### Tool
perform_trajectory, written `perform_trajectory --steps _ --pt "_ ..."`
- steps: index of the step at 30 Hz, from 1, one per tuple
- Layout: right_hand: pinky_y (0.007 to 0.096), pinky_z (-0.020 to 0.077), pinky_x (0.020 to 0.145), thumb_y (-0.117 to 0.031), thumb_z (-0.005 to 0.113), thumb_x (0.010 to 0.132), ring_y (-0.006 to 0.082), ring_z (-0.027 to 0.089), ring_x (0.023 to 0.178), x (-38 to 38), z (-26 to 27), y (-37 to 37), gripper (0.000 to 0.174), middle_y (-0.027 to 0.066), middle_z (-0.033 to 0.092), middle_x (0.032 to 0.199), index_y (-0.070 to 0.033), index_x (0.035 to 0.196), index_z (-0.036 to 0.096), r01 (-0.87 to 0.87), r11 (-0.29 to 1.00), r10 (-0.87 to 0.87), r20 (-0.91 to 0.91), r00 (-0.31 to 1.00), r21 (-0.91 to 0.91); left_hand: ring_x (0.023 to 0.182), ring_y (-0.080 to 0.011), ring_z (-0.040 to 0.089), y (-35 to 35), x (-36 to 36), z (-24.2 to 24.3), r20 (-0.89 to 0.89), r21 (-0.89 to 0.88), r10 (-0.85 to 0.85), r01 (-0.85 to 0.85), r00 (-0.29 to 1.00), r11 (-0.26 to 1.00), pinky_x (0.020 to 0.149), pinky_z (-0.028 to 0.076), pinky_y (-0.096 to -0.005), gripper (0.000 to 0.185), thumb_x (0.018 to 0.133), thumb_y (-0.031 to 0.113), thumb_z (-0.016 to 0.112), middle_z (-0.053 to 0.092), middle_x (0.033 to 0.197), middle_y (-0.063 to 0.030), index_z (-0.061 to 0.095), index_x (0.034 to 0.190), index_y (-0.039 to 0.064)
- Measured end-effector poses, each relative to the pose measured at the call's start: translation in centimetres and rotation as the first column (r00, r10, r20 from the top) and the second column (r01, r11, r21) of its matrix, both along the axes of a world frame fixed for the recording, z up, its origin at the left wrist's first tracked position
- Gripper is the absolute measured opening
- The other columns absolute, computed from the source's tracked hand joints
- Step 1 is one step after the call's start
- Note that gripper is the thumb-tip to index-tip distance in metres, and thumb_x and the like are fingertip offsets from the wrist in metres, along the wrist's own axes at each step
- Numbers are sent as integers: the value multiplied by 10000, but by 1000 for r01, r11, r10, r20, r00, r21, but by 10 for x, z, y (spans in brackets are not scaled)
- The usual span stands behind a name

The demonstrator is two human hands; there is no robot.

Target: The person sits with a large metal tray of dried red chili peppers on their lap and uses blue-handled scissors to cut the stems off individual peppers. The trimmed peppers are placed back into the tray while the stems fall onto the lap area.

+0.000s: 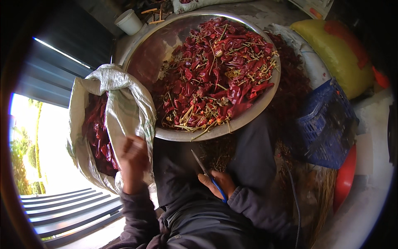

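My right hand point(221, 183) holds blue-handled scissors point(205, 168) over my lap, the blades pointing up and to the left. My left hand point(134, 155) is blurred and lies over the near right side of a white woven sack point(127, 109); whether it holds anything does not show. Dried red chilli peppers point(102, 146) fill the sack's mouth. In front of my knees, a wide metal basin point(174, 135) bears a heap of red chilli pieces point(205, 81) mixed with pale stems and seeds.
A blue plastic crate point(326, 127) stands at the right beside a red basin point(346, 179), with a full yellow sack point(339, 56) behind. More dark red chillies point(289, 68) lie beyond the metal basin's right rim. At the back left is a white bucket point(129, 23). A cord point(295, 199) runs at lower right.
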State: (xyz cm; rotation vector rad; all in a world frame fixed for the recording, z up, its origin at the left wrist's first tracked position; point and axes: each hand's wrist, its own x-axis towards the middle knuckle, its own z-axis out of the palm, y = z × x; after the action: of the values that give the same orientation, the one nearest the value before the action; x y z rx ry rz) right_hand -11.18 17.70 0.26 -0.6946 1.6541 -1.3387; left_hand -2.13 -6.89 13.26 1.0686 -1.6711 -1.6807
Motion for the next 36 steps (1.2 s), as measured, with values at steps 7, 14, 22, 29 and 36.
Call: perform_trajectory --steps 7,14,22,29,36 --pt "335 484 659 -472 678 1004 166 543 659 5 -7 -7 452 88 602 721 -25 934 675 15 997 -19 -61 998 -74 1157 -369 637 -161 -45 36 304 -952 478 287 824 111 979 509 -455 460 897 262 776 648 1307 -185 657 1298 70" --pt "282 443 574 -375 730 989 58 530 629 -4 12 -3 346 15 607 735 -38 1009 656 -43 999 45 75 996 -22 1088 -318 713 -133 -196 -69 755 -347 -356 796 551 496 955 542 -408 648 846 147 804 736 1222 -164 568 1443 57" --pt "281 471 606 -415 763 957 69 555 663 -1 -9 0 428 43 627 794 -30 1089 632 -74 996 80 137 987 -52 923 -299 731 -119 -177 -64 493 -643 -252 544 833 539 802 568 -390 400 799 63 776 757 989 -174 689 1187 22" --pt "346 543 752 -494 754 939 196 664 779 6 -9 -6 519 114 683 847 -20 1116 639 -115 992 106 -148 983 -56 812 -108 596 -130 -123 -53 49 -275 -193 199 980 941 738 476 -263 148 918 90 726 672 883 -23 685 1029 1" --pt "333 511 656 -386 767 950 142 600 668 15 -9 -7 378 85 641 736 -55 1090 649 -103 995 98 -201 975 -12 1033 -333 721 -122 -148 -79 479 -569 -294 547 827 614 896 557 -427 419 871 176 752 739 1143 -213 674 1259 38"
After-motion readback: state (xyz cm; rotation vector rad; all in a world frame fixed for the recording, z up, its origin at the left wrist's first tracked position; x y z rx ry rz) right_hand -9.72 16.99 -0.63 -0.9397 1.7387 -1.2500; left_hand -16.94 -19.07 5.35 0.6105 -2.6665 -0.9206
